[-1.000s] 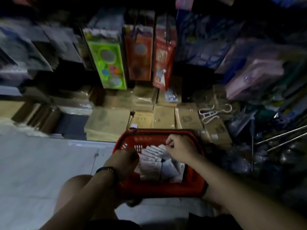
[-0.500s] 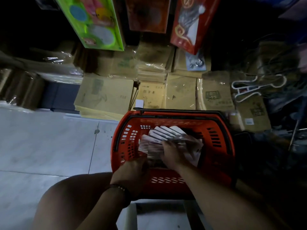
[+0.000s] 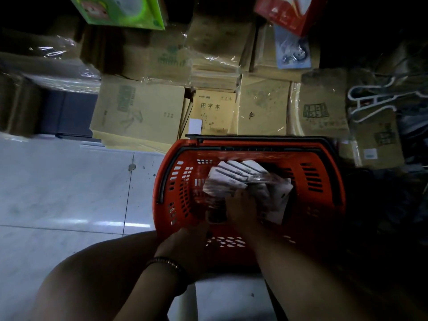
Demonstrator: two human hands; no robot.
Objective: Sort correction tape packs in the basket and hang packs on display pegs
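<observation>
Where the red basket [image 3: 254, 143] sits, right hand [image 3: 240, 209] rests on packs [image 3: 231, 179]; left hand [image 3: 185, 244] at near rim; both hands' grip unclear.

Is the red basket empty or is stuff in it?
Not empty: white packs lie fanned out inside the basket, partly under the right hand.

This is a stationery shop, shown by shrink-wrapped stacks of exercise books [image 3: 139, 112] crowding a low shelf, a green box [image 3: 129, 12] and a red box [image 3: 289, 12] of packaged goods above them, and a red plastic shopping basket [image 3: 328, 195] beside the pale tiled floor [image 3: 69, 181].
</observation>
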